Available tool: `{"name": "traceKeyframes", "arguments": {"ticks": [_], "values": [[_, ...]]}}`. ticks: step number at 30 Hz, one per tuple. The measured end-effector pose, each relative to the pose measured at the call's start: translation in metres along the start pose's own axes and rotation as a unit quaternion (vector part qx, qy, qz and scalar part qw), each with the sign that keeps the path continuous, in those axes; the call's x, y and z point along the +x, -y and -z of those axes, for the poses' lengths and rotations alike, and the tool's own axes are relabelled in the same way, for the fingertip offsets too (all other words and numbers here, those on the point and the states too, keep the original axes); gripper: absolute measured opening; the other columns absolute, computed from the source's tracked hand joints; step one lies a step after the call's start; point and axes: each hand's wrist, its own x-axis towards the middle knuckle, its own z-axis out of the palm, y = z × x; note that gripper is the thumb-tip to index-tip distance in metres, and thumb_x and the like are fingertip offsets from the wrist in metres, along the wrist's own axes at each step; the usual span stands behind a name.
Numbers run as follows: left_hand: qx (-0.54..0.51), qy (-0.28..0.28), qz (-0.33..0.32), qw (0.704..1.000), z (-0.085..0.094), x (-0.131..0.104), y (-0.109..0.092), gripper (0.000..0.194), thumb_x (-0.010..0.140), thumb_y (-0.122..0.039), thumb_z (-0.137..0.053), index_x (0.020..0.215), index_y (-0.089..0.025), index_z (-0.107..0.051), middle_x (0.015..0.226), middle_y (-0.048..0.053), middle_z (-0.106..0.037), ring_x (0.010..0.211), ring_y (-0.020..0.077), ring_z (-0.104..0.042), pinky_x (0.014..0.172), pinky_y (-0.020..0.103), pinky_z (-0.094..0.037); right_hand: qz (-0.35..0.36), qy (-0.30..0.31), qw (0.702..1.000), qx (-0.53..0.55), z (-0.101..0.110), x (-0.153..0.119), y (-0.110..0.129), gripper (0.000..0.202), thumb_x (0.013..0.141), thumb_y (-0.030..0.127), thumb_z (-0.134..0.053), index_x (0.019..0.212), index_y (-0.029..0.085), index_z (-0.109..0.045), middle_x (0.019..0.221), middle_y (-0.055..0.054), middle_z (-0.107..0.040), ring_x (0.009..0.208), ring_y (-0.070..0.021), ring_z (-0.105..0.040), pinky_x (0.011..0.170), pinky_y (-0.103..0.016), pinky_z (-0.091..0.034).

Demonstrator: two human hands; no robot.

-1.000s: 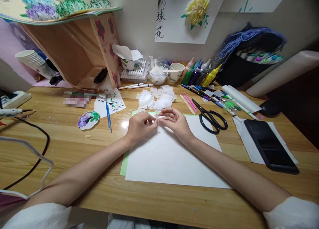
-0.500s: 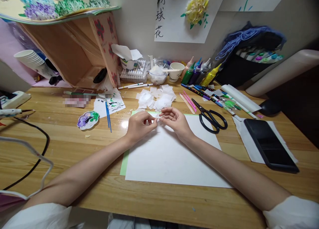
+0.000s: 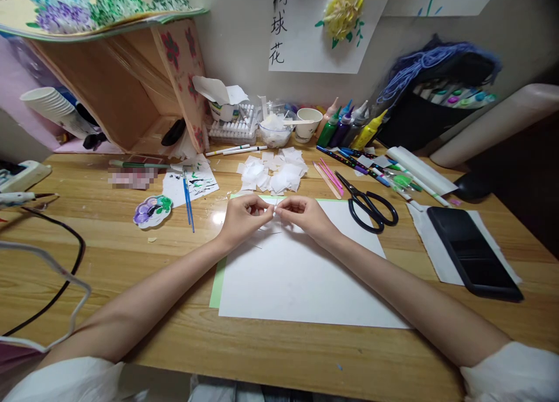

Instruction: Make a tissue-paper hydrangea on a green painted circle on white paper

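Over the far edge of a white sheet of paper (image 3: 297,285), my left hand (image 3: 245,220) and my right hand (image 3: 308,220) meet, thumbs and index fingers pinched together. Between the fingertips shows a small white piece of paper (image 3: 275,208), mostly covered by the fingers. Just beyond the hands lies a loose pile of small white paper squares (image 3: 286,177). The white sheet rests on a green sheet (image 3: 217,288). A few thin dark lines show on the paper below my left hand.
Black-handled scissors (image 3: 369,207) and a phone (image 3: 474,253) lie to the right. Two blue brushes (image 3: 188,201) and a painted palette (image 3: 152,211) are at left. Paint bottles (image 3: 347,128), a paper cup (image 3: 308,125) and a cardboard box (image 3: 117,87) stand along the back.
The fingers of my right hand, a little spread before, have closed into a pinch against my left fingertips. The view has shifted very slightly.
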Motion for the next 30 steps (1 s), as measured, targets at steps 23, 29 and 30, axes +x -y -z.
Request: {"name": "traceKeyframes", "arguments": {"ticks": [23, 29, 30], "values": [[0.02, 0.041, -0.023, 0.999, 0.001, 0.0, -0.002, 0.017, 0.074, -0.028, -0.061, 0.065, -0.015, -0.068, 0.056, 0.0, -0.06, 0.05, 0.008, -0.04, 0.046, 0.022, -0.03, 0.052, -0.031, 0.998, 0.006, 0.0, 0.001, -0.01, 0.027, 0.069, 0.04, -0.069, 0.075, 0.015, -0.062, 0.069, -0.001, -0.059, 0.061, -0.0105, -0.051, 0.055, -0.023, -0.04], [0.017, 0.042, -0.015, 0.999, 0.001, -0.001, -0.002, 0.018, 0.073, -0.027, -0.062, 0.062, -0.014, -0.066, 0.055, 0.0, -0.059, 0.05, 0.0077, -0.04, 0.046, 0.021, -0.03, 0.061, -0.052, 0.997, 0.002, -0.002, 0.001, -0.012, 0.028, 0.064, 0.037, -0.074, 0.076, 0.016, -0.061, 0.073, -0.001, -0.06, 0.066, -0.0116, -0.054, 0.061, -0.024, -0.044], [0.016, 0.044, -0.012, 0.999, 0.001, -0.001, -0.002, 0.018, 0.073, -0.027, -0.062, 0.062, -0.014, -0.066, 0.055, 0.0, -0.06, 0.05, 0.0077, -0.041, 0.046, 0.021, -0.03, 0.064, -0.051, 0.997, 0.005, -0.002, 0.0, -0.013, 0.028, 0.064, 0.036, -0.075, 0.076, 0.015, -0.061, 0.073, -0.001, -0.06, 0.067, -0.0115, -0.055, 0.063, -0.024, -0.044]]}}
